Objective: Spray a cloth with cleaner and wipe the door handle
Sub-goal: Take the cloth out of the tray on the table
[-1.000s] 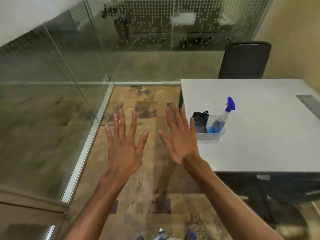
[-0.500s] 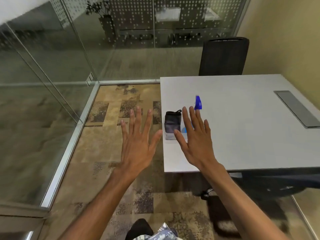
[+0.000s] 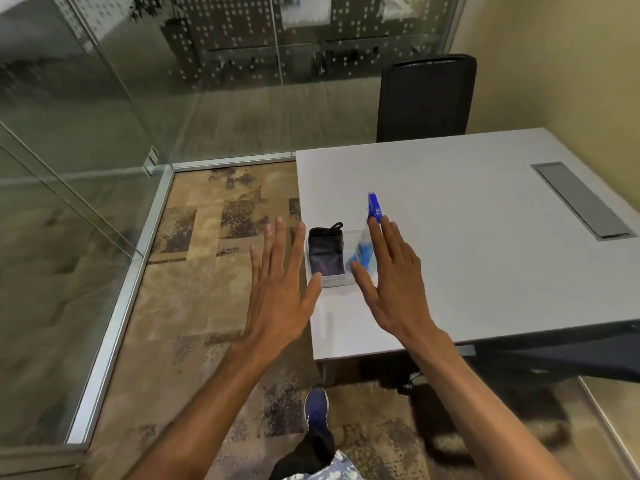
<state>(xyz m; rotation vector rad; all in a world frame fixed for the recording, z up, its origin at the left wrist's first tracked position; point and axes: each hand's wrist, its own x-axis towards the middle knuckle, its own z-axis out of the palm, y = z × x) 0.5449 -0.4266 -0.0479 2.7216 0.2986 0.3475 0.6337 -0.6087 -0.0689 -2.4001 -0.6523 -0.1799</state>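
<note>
Cloth (image 3: 326, 251) and spray bottle (image 3: 367, 237) both sit in a small clear tray (image 3: 334, 280) on the white table (image 3: 467, 237), close to the table's left edge and toward its near corner. Nearest to you, below the table's near edge, one blue shoe (image 3: 317, 408) stands on the patterned carpet (image 3: 207, 271). Your two forearms reach forward from the bottom of the view. Your left hand (image 3: 280, 289) is spread flat with the fingers wide apart and holds nothing; it hangs over the carpet just left of the table's edge, with the thumb tip lying in front of the tray's near left corner. Whether the thumb touches the tray, you cannot tell from this view. Your right hand (image 3: 391, 285) is also open and empty, fingers stretched out, over the table just right of the tray; it covers part of the bottle's body. The cloth is dark, folded, with a small loop on top, and stands in the left part of the tray. The bottle leans in the right part, with blue liquid low inside and a blue trigger head rising above your right fingertips. Further right on the table lies a grey flap (image 3: 581, 200) set into the surface. Behind the table's far edge stands a black chair (image 3: 426, 98). Left of the table and beyond it run glass walls (image 3: 104, 116) with a dotted pattern.
</note>
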